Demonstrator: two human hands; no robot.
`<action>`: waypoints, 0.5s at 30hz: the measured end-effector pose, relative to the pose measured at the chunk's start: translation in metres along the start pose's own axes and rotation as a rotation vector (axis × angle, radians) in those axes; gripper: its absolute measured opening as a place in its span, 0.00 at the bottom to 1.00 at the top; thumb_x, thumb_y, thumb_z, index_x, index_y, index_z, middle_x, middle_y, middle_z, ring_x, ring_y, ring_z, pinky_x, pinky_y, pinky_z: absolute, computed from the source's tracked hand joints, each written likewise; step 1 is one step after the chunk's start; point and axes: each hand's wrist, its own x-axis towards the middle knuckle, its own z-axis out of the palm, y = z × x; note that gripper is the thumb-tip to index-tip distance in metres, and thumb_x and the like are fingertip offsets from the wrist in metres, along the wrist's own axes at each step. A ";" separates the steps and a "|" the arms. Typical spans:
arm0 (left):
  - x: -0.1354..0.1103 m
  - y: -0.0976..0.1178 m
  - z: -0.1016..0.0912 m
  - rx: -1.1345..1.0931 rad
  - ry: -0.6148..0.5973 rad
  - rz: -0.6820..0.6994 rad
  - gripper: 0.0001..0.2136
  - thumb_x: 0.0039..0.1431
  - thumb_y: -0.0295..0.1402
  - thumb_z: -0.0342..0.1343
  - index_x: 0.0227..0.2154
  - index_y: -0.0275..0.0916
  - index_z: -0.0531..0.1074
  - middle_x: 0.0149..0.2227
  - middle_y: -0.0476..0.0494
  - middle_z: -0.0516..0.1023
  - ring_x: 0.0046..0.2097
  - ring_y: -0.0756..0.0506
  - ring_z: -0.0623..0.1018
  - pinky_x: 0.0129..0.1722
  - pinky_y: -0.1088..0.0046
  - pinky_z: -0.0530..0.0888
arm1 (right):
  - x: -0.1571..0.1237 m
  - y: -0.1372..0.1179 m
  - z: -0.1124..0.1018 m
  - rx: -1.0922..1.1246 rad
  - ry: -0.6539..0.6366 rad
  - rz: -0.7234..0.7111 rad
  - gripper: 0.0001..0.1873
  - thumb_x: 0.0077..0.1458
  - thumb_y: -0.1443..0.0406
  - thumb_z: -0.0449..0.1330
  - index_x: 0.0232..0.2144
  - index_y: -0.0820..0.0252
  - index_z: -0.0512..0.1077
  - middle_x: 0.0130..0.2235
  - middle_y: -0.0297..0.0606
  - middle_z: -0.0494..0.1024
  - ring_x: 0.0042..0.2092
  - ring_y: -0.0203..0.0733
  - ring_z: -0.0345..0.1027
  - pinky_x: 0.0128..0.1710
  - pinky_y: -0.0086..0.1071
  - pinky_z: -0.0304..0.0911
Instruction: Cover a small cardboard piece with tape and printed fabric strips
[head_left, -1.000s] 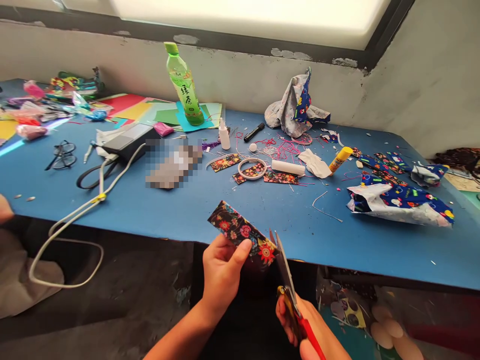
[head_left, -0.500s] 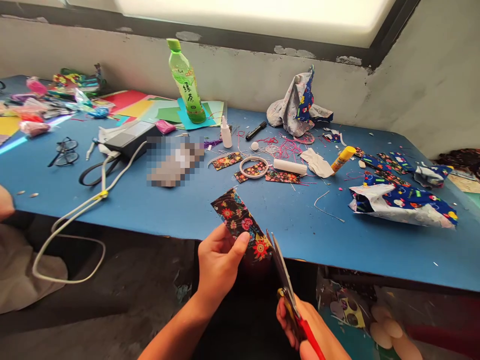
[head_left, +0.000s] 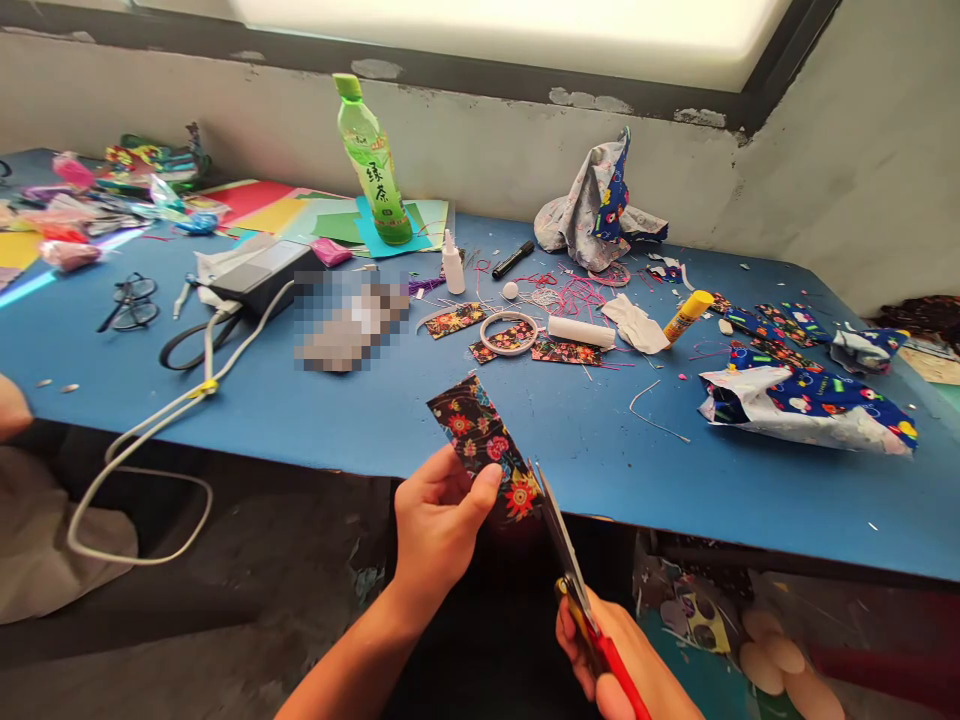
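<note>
Floral strip (head_left: pixel 487 440): looked thin and light, perhaps cloth or coated paper; it stood out flat from the grip, so it was probably fairly stiff yet easy to crease; slipperiness could not be told.
Where to hold: a flat pinch along the left edge seemed best, well clear of the blades and gentle enough not to bend it.
Left hand (head_left: pixel 435 520): grasped the strip, thumb on the patterned face, fingers behind.
Right hand (head_left: pixel 630 630): gripped the scissors (head_left: pixel 566 550) by the handles; the blades stood slightly parted at the strip's right end.
Strip's place: tilted in the air beyond the left thumb, between left hand and blades, before the blue table (head_left: pixel 360 410).
</note>
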 end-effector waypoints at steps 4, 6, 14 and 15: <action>0.002 0.001 0.000 0.027 0.006 0.011 0.06 0.50 0.34 0.64 0.27 0.37 0.77 0.20 0.53 0.73 0.22 0.55 0.68 0.23 0.84 0.70 | 0.002 -0.006 0.003 0.059 -0.020 0.106 0.36 0.49 0.31 0.42 0.27 0.57 0.59 0.23 0.28 0.58 0.22 0.30 0.49 0.21 0.26 0.49; 0.002 0.001 0.000 0.022 -0.005 0.010 0.05 0.51 0.34 0.63 0.27 0.37 0.77 0.20 0.53 0.72 0.22 0.55 0.68 0.22 0.84 0.69 | 0.005 -0.005 0.005 0.113 -0.017 0.188 0.34 0.51 0.33 0.43 0.26 0.57 0.58 0.21 0.26 0.55 0.20 0.29 0.47 0.20 0.26 0.47; 0.002 0.001 0.001 -0.067 -0.045 -0.013 0.07 0.51 0.34 0.63 0.33 0.37 0.79 0.27 0.50 0.80 0.26 0.52 0.76 0.27 0.82 0.75 | 0.015 0.003 0.003 0.254 -0.013 0.338 0.33 0.52 0.34 0.40 0.26 0.57 0.59 0.22 0.27 0.57 0.18 0.29 0.50 0.18 0.26 0.48; 0.002 0.001 0.001 -0.077 -0.051 -0.014 0.08 0.52 0.34 0.63 0.34 0.37 0.79 0.28 0.49 0.81 0.27 0.51 0.77 0.28 0.81 0.76 | 0.015 0.004 0.001 0.257 -0.019 0.343 0.33 0.53 0.34 0.40 0.26 0.57 0.59 0.22 0.27 0.58 0.18 0.29 0.50 0.19 0.27 0.49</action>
